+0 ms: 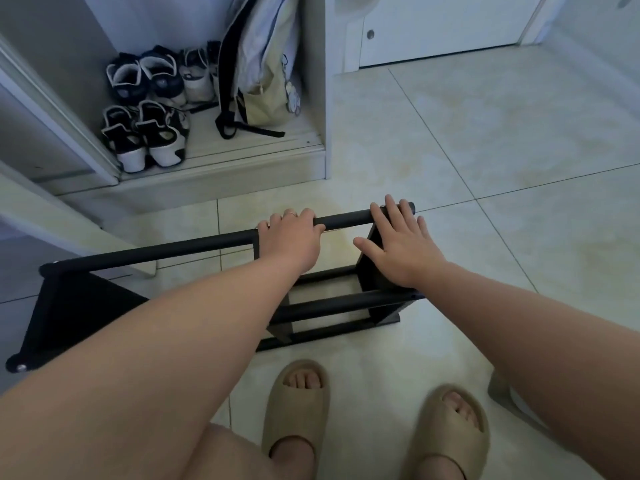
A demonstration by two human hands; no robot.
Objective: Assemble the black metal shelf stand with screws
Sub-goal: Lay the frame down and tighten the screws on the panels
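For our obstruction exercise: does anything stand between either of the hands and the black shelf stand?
Nothing visible does. The left hand grips the top rail of the shelf stand, and the right hand rests flat on its right end.

Pretty dim indoor shot, with a cool bluish-green cast over everything. Light is soft and flat, brightest on the floor tiles up right, which carry a pale, spread-out sheen. Shadows are faint and mushy. The shelf stand crushes to near-solid black. Fisheye distortion bows straight lines near the edges, and detail is a bit soft overall.
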